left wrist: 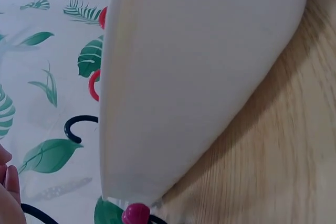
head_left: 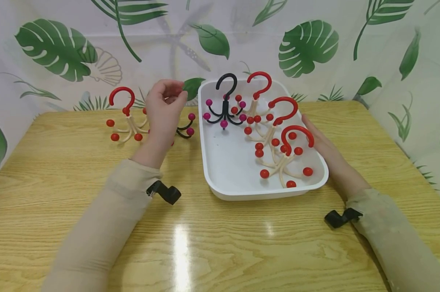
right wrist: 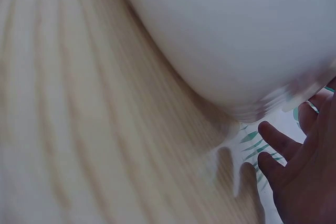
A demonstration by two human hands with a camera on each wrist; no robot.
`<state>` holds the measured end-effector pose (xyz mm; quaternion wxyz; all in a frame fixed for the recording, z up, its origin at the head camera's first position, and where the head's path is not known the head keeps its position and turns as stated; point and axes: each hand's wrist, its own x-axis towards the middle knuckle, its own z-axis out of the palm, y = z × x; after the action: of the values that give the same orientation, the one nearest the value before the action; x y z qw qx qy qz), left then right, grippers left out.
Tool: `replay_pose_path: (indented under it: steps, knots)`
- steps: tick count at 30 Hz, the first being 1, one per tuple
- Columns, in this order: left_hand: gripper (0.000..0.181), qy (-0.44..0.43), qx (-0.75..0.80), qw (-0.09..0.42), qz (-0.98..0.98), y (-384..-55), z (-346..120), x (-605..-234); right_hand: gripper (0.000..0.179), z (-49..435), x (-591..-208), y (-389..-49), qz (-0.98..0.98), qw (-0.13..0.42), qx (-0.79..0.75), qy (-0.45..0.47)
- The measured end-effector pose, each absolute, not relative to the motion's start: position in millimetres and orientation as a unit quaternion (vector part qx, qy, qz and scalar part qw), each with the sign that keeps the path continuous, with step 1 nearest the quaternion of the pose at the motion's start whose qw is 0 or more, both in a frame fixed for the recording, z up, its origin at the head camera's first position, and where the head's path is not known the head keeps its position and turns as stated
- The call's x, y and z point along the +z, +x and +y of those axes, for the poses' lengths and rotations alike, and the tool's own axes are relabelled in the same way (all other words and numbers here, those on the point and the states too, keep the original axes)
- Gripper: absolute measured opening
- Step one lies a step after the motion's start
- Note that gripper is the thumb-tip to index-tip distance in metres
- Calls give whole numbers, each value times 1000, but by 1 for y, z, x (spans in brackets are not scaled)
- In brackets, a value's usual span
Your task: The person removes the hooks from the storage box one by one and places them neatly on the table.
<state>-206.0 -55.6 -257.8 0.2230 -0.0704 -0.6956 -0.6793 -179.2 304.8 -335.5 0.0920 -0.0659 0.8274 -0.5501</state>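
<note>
My left hand [head_left: 163, 111] grips a black hanger with pink balls [head_left: 185, 129] just left of the white tray [head_left: 205, 162]. Its fingers and thumb are curled at the hanger's top, so the hook is hidden and only some arms show. In the left wrist view, a fingertip edge of this hand appears at lower left, beside a pink ball [left wrist: 136, 213]. Along the tray's right wall lies my right hand [head_left: 322, 146], its fingers extended. The right wrist view shows its spread fingers [right wrist: 278, 142] beside the tray's outer wall [right wrist: 226, 35].
Inside the tray stand a black hanger [head_left: 225, 109] and three cream hangers with red hooks [head_left: 303, 129], at the back and right side. Another red-hooked cream hanger [head_left: 129, 121] is on the wooden table [head_left: 220, 239], left of my left hand. A leaf-patterned sheet [head_left: 242, 44] hangs behind.
</note>
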Motion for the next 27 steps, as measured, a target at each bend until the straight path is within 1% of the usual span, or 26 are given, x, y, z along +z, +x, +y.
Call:
replay_pose_path:
  steps: [4,13,22,27]
  knots:
    - [18,-79,-683,203,-698,-215,-46,-264,54,305,-336,-179,827,90,-552,-66]
    - [20,-66,-668,166,-723,-235,-27,-278,53,304,-335,-178,828,90,-549,-67]
    - [32,-61,-696,138,-702,-251,-16,-285,53,303,-335,-179,828,90,-550,-63]
    - [35,-66,-696,118,-705,-255,-11,-284,53,303,-335,-178,824,92,-556,-64]
